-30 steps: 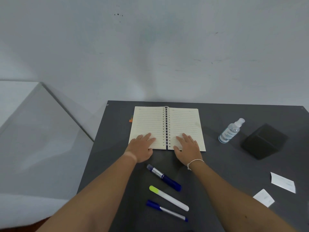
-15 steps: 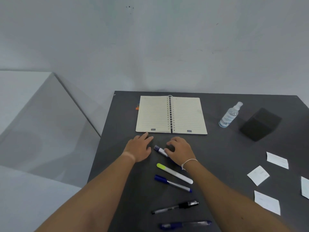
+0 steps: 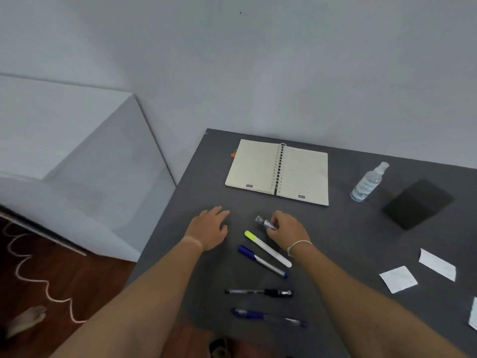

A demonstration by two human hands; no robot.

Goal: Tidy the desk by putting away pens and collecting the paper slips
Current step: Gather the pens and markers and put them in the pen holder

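Note:
My right hand (image 3: 287, 229) is closed on a blue marker (image 3: 264, 223), whose silver end sticks out to the left of my fingers. Flat on the dark desk (image 3: 348, 236) lies my left hand (image 3: 210, 228), fingers apart and holding nothing. Below the hands lie a yellow-capped highlighter (image 3: 267, 248), a blue-capped pen (image 3: 262, 260), a black pen (image 3: 259, 292) and a blue pen (image 3: 268, 317). White paper slips lie at the right: one (image 3: 398, 279), another (image 3: 437, 264), and a third (image 3: 473, 317) cut by the frame edge.
An open spiral notebook (image 3: 278, 173) lies at the back of the desk. To its right stand a clear spray bottle (image 3: 367, 183) and a black box (image 3: 418, 204). The desk's left edge drops to a wooden floor; a white surface stands at left.
Both hands drew back from the notebook toward me. My right hand closed on the blue marker and lifted its end. The view tilted down, bringing more pens and slips into view.

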